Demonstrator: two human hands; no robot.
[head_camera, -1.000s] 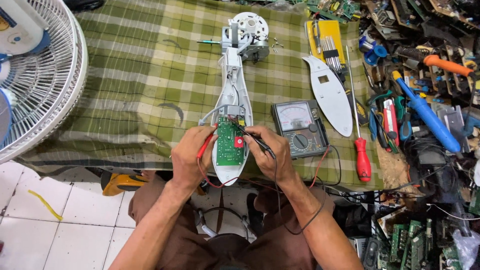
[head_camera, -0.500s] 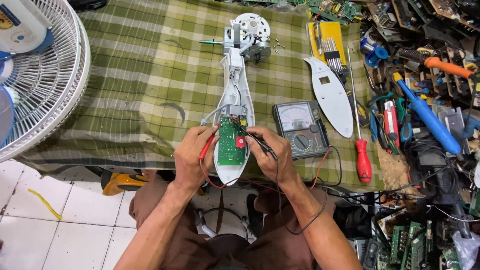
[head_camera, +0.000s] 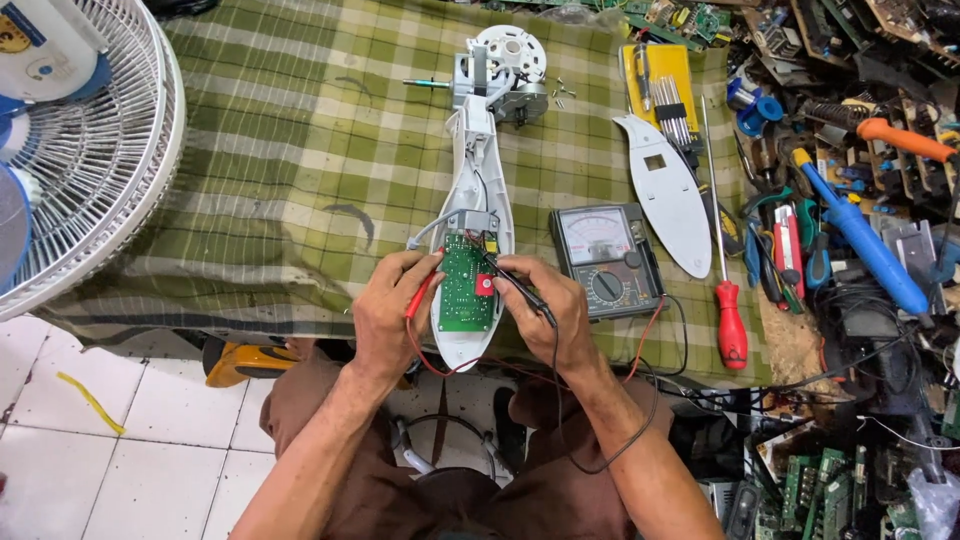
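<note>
Green-and-cream plaid cloth (head_camera: 280, 150) covers the counter across the upper middle of the frame; white floor tiles (head_camera: 120, 440) show at lower left.

Left hand (head_camera: 392, 312), centre frame: fingers closed around a red probe (head_camera: 422, 296), tip angled toward the left edge of the green circuit board (head_camera: 464, 292). Right hand (head_camera: 552, 312), just right of the board: fingers pinched on a black probe (head_camera: 520, 288), tip reaching the board's upper right near a small red part. Red and black leads trail down from both hands toward the lap.

Board sits in the lower end of a long white plastic housing (head_camera: 478, 190), opened, lying lengthwise on the cloth. At its far end, top centre, a grey fan motor (head_camera: 505, 75) with a round white plate.

Analog multimeter (head_camera: 604, 260), dark case with a pale dial, lies just right of the right hand. Beyond it a white housing cover (head_camera: 668, 195), then a red-handled screwdriver (head_camera: 728, 300). Fan guard (head_camera: 90, 150) fills the upper left. Heap of tools and boards along the right edge, including a blue-handled soldering iron (head_camera: 858, 235).
</note>
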